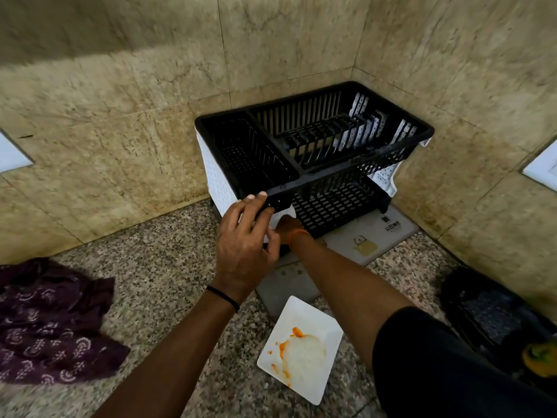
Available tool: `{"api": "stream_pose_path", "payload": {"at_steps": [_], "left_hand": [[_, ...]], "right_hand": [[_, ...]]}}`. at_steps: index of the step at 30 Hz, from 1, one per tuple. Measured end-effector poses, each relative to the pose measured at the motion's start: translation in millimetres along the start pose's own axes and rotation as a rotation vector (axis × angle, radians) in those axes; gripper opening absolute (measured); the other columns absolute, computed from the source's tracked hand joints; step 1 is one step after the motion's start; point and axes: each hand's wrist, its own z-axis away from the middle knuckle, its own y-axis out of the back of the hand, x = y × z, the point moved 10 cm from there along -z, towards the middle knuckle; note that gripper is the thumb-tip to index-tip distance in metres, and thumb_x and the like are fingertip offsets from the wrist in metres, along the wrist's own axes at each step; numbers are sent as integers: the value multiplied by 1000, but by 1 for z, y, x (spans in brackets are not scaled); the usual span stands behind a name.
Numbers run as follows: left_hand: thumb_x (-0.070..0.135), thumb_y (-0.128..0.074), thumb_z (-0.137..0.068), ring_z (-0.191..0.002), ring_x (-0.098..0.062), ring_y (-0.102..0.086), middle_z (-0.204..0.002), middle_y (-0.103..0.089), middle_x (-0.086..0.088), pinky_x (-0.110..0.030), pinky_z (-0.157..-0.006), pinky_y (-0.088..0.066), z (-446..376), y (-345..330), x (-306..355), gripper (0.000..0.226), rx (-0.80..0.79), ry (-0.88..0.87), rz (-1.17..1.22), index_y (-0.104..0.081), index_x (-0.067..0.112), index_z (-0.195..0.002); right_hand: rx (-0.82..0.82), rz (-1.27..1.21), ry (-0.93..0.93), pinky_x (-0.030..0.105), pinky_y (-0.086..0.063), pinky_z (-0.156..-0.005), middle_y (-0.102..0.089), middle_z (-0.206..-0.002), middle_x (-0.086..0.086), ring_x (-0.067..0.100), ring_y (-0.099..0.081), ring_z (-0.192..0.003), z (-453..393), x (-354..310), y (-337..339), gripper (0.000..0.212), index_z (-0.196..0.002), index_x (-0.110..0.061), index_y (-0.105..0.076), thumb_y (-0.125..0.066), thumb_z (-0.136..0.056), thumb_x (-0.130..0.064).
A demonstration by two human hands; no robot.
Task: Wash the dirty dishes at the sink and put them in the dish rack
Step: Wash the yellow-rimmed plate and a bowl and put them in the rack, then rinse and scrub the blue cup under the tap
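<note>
A speckled granite countertop (156, 267) was seen running into a corner formed by two walls clad in large beige marble-look tiles (126, 122). In that far corner of the countertop a two-tier dish rack (313, 152) was set, its black slatted top basket carried on white perforated side panels, with a black grid shelf below. The rack was stood on a grey drying mat (370, 236), printed with a small yellow figure and some lettering, which reached out toward the near edge. The upper basket's plate slots were seen unfilled, with only the rack's own dividers showing.

The front left corner of the top basket was gripped by the left hand (244, 242), fingers curled over the black rim. The right hand (287, 226) was reached in under that same corner toward the lower shelf; its fingers were hidden behind the left hand, so whether anything was held could not be told.

A square white plate (301, 348), smeared with orange sauce and a whitish residue, was laid flat on the countertop near its front edge, partly over the mat's near corner and between the two forearms. A crumpled purple patterned cloth (51, 324) was left at the countertop's left side, well apart from the rack. The sink was not in view.
</note>
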Motion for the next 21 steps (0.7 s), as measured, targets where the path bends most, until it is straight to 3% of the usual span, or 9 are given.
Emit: {"api": "stream_pose_path", "payload": {"at_steps": [2,4,8,12,16,19,21], "left_hand": [[9,-58,-83,-114,-28,-51,-124,-64,-15,-41,-99,-45,1,0,1,27,-4,6,0,-70,2,-105],[9,-57,-83,-115,-29,-51,-125,-63,-15,-41,-100,-45,2,0,0,27,-13,6,0,-70,2,-106],[9,-55,-85,-115,-32,-53,-127,-61,-15,-37,-103,-41,3,0,-1,26,-53,2,-8,-69,2,-106],[17,-53,-88,-120,-33,-50,-128,-58,-15,-41,-104,-41,1,6,9,28,-88,69,23,-68,6,-108],[21,-56,-83,-130,-34,-41,-127,-55,-14,-51,-106,-34,7,13,34,30,-108,136,141,-64,10,-110],[20,-55,-85,-116,-30,-50,-118,-58,-10,-47,-96,-41,24,8,87,24,-199,57,339,-62,10,-106],[21,-53,-89,-102,-24,-56,-111,-59,-7,-39,-85,-46,41,-2,133,20,-321,21,546,-61,11,-104]], "right_hand": [[-66,58,-46,38,-38,-103,-53,-132,12,31,-47,-124,1,2,-11,44,-129,-9,-50,-47,-97,-39],[-72,77,-58,37,-42,-97,-57,-127,16,32,-52,-121,4,9,-14,40,-123,-5,-53,-51,-96,-35],[110,-24,-19,36,-45,-96,-56,-130,19,33,-54,-119,9,23,-4,40,-123,-3,-55,-57,-92,-28],[226,-277,108,33,-50,-95,-68,-116,14,29,-62,-111,42,31,24,25,-108,-7,-70,-61,-88,-20],[282,-558,260,36,-53,-94,-72,-105,17,25,-67,-102,114,49,62,24,-105,1,-69,-54,-88,2],[397,-609,265,25,-54,-81,-73,-97,12,17,-68,-89,188,87,86,23,-106,-3,-69,-51,-93,-1],[464,-620,233,29,-55,-79,-74,-95,6,16,-69,-87,239,122,92,20,-105,-10,-71,-54,-94,-9]]}}
